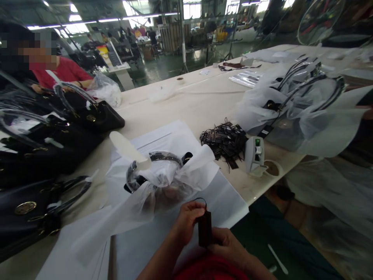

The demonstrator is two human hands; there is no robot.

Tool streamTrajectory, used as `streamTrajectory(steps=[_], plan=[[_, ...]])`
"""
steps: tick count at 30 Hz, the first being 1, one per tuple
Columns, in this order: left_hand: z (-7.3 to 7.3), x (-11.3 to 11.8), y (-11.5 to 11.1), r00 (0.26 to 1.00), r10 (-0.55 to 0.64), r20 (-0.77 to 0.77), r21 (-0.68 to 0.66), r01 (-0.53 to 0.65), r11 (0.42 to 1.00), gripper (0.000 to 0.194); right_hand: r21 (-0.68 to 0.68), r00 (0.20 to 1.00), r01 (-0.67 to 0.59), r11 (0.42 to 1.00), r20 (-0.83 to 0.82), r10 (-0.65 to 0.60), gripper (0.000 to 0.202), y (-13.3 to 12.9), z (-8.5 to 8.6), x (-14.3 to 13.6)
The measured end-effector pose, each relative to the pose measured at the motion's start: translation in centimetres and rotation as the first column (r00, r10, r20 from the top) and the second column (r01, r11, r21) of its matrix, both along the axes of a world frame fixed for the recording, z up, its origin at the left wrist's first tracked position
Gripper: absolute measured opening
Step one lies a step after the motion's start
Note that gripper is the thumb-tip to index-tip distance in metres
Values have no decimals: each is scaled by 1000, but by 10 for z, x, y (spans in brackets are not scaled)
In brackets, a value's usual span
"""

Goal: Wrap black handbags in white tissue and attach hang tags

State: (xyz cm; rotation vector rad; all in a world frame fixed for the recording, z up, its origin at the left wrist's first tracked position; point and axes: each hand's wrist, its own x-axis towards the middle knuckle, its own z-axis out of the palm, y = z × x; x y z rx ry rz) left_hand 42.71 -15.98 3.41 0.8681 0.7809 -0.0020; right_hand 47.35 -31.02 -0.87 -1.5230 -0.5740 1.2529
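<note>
A dark hang tag (pixel 204 229) with a thin black cord hangs upright between my hands at the bottom centre. My left hand (pixel 186 219) pinches the cord at the tag's top. Lower down, my right hand (pixel 225 243) is closed on the tag's side edge. Just beyond them a handbag wrapped in translucent white paper (pixel 169 190) rests on white sheets (pixel 230 198), its plastic-covered handles standing up. A pile of black tags (pixel 224 140) lies to the right of that bag.
Black handbags (pixel 96 116) crowd the left side. Wrapped bags (pixel 303 116) stand at the right. Beside the tag pile are a white tape dispenser (pixel 254 155) and a tape roll (pixel 272 168). Across the table, a person in red (pixel 68 72) works at the far left.
</note>
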Motion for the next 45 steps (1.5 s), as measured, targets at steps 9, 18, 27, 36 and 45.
streamTrajectory(steps=[9,18,27,36,45], plan=[[5,-25,3,998,62,11,74,-63,995,15,-68,991,-42,997,121,50,15,7,6,1],[-3,-46,-2,999,-3,-41,186,11,982,14,10,857,495,869,-171,-486,27,53,28,-6],[-5,-61,15,997,-35,67,252,17,968,28,53,931,366,929,-21,-365,30,62,31,-23],[-3,-56,28,998,37,44,235,-46,971,17,76,955,139,987,253,-154,19,64,28,-36],[2,-61,31,998,-10,63,251,-6,968,18,23,971,184,983,153,-186,23,68,23,-38]])
